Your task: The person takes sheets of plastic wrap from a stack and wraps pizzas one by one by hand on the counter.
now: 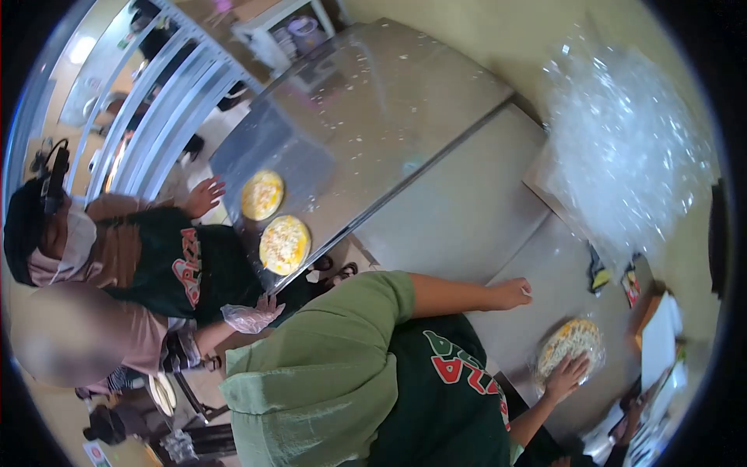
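My left hand (510, 294) is held over the steel table, its fingers curled closed. A tiny pale spot shows at the fingertips; I cannot make out what it is. My right hand (566, 377) lies with fingers stretched over a pizza (572, 342) topped with white shreds. Clear plastic wrap surrounds this pizza, which rests on the table near the front of my dark green apron (436, 397). Beyond it, a big bundle of clear plastic bags (622, 148) stands against the wall.
On the neighbouring steel table (373, 117) are two topped pizzas (285, 245) and scattered crumbs. Beside it stand co-workers; one gloved hand (254, 314) and one raised hand (204, 196) show. Small packets (630, 288) and a box (660, 335) sit along the wall.
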The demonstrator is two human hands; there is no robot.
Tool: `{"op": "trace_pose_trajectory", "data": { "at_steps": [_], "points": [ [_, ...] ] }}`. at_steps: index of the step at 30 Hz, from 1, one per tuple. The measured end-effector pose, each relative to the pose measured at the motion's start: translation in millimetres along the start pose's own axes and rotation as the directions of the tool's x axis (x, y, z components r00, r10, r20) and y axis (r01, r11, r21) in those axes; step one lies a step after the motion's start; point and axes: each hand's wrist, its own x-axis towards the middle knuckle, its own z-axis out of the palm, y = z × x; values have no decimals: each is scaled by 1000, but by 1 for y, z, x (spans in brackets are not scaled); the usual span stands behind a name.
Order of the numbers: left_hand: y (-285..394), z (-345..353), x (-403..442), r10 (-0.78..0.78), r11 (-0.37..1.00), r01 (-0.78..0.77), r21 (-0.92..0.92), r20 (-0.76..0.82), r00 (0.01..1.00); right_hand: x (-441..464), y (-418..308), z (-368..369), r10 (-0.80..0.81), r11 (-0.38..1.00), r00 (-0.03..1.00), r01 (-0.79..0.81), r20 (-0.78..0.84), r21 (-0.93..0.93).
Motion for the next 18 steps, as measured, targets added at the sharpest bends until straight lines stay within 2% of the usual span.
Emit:
{"op": "trace_pose_trajectory", "data": {
  "at_steps": [3, 5, 7, 9, 11, 12, 13, 14, 15, 16, 17, 18],
  "points": [
    [-3, -53, -44, -41, 999, 39, -19, -182, 982, 12, 14, -2, -38, 996, 996, 30, 82, 89],
    [-31, -80, -60, 13, 998, -30, -49, -318, 948, 20, 16, -10, -41, 981, 988, 12, 148, 194],
    [-40, -107, -85, -31, 979, -55, -198, -410, 912, 23, 0, -14, -49, 988, 999, 46, 18, 149],
    [-23, -135, -120, -80, 982, -15, -189, -483, 872, 26, -19, -16, -112, 975, 987, 131, -114, 177],
    [-41, -155, -136, 24, 986, -118, -117, -604, 797, 26, -42, -20, -201, 930, 947, 265, -250, 253],
    [-40, -163, -147, 23, 991, -104, -87, -647, 762, 23, -55, -17, -208, 890, 948, 285, -239, 356],
    [-37, -173, -155, 36, 994, -98, -55, -670, 742, 25, -67, -18, -193, 847, 951, 286, -243, 449],
    [-31, -182, -162, -71, 980, -68, -187, -648, 759, 12, -99, -37, -163, 843, 961, 253, -224, 475],
    [-35, -189, -165, -154, 940, -74, -332, -608, 779, 18, -90, -13, -231, 728, 930, 359, -285, 583],
    [-10, -193, -174, -136, 948, -76, -308, -612, 779, 28, -93, 4, -173, 426, 983, 134, -65, 895],
    [3, -193, -177, -152, 949, -68, -308, -637, 756, 19, -126, -18, -96, 611, 985, 171, -141, 773],
    [10, -198, -173, -187, 930, -61, -362, -610, 770, 29, -134, -13, -126, 549, 986, 163, -112, 820]
  ]
}}
